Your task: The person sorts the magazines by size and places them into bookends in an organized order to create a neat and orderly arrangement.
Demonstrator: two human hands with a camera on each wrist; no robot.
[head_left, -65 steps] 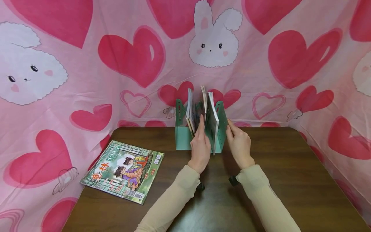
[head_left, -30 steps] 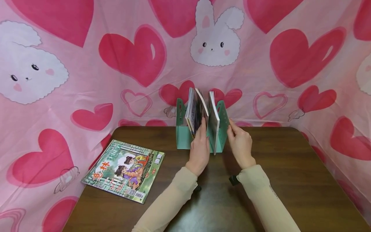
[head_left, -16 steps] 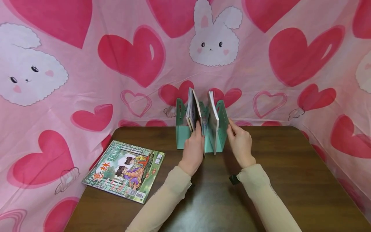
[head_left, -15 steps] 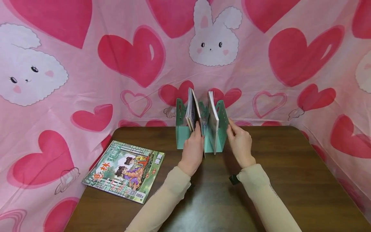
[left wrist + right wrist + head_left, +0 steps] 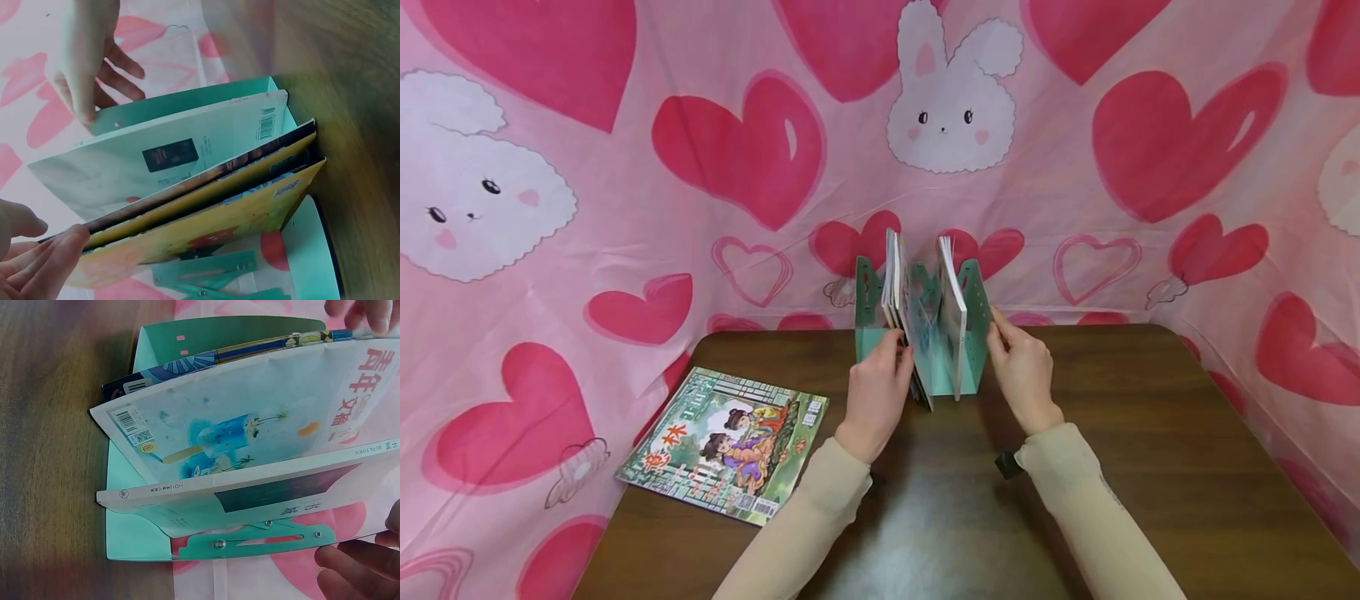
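A mint-green expandable book rack stands at the back of the table. Its left part holds a few thin magazines packed together, and my left hand pinches their near edges between thumb and fingers. In the right wrist view the inner one of these shows a pale blue cover with an ice pop; a yellow cover faces outward in the left wrist view. A white magazine leans by the rack's right side. My right hand grips that side panel's outer edge.
Another magazine, with a green illustrated cover, lies flat on the brown table at the left. A pink cloth with hearts and rabbits hangs behind the table and along its sides.
My left hand has moved left, taking a magazine from the middle of the rack over against the ones on the left. The gap before the white magazine is wider; my right hand has stayed put.
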